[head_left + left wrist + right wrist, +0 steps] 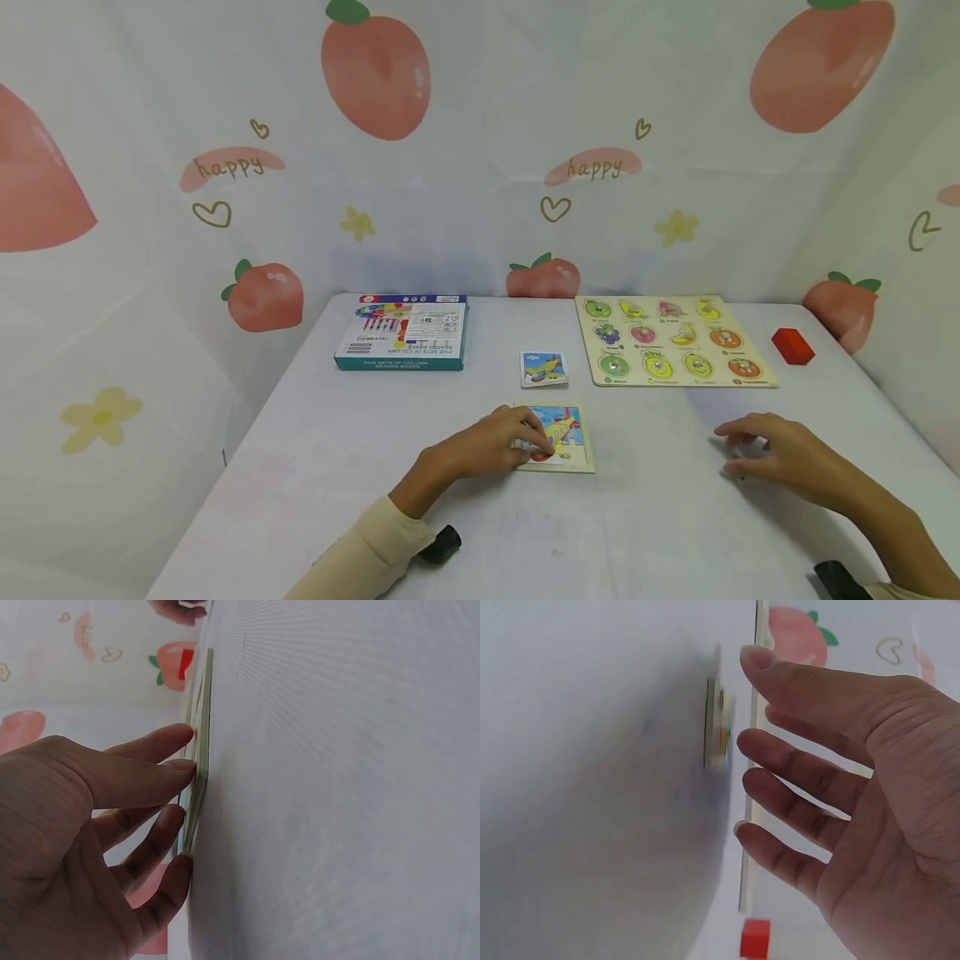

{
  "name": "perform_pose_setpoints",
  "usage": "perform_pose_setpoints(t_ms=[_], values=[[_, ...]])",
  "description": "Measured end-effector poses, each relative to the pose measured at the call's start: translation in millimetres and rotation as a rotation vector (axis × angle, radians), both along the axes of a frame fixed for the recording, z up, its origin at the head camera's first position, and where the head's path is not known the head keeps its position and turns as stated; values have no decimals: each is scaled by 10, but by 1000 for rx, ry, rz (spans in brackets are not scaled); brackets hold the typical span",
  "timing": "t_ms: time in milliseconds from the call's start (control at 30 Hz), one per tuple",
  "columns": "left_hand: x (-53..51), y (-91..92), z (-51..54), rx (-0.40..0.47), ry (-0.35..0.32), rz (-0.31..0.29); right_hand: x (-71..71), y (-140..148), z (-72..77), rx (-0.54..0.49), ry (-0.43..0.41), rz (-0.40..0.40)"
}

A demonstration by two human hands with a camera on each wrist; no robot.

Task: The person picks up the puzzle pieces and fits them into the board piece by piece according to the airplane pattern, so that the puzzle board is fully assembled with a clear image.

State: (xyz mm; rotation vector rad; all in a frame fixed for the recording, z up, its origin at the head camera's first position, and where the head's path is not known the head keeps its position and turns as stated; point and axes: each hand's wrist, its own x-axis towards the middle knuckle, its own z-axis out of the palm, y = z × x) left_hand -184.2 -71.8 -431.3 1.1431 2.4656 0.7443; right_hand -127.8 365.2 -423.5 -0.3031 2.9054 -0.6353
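Observation:
In the head view a small wooden picture puzzle (577, 433) with a yellow plane on blue lies mid-table. My left hand (498, 442) is over its left side, thumb and forefinger bent about a puzzle piece (542, 457) with a red round patch, low on the board. The hand hides part of that piece. From the left wrist, the fingertips of the left hand (112, 802) meet the thin board edge (202, 750). My right hand (780, 458) hovers right of the puzzle, holding nothing; in its wrist view the right hand (832, 772) has loosely bent, spread fingers.
Just behind the puzzle lies a small picture card (543, 369) with a similar plane. A flat bead-set box (401, 333) lies at the back left. At the back right are a fruit puzzle board (656, 354) and a red block (792, 346). A printed cloth hangs behind.

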Motion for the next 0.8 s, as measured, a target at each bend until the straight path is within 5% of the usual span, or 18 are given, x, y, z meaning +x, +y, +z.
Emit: perform_pose_setpoints(t_ms=[433, 800], values=[[-4, 0, -22, 6, -11, 2, 143, 199, -46, 22, -8, -25], [-6, -3, -29, -2, 10, -5, 132, 203, -41, 38, -73, -31]])
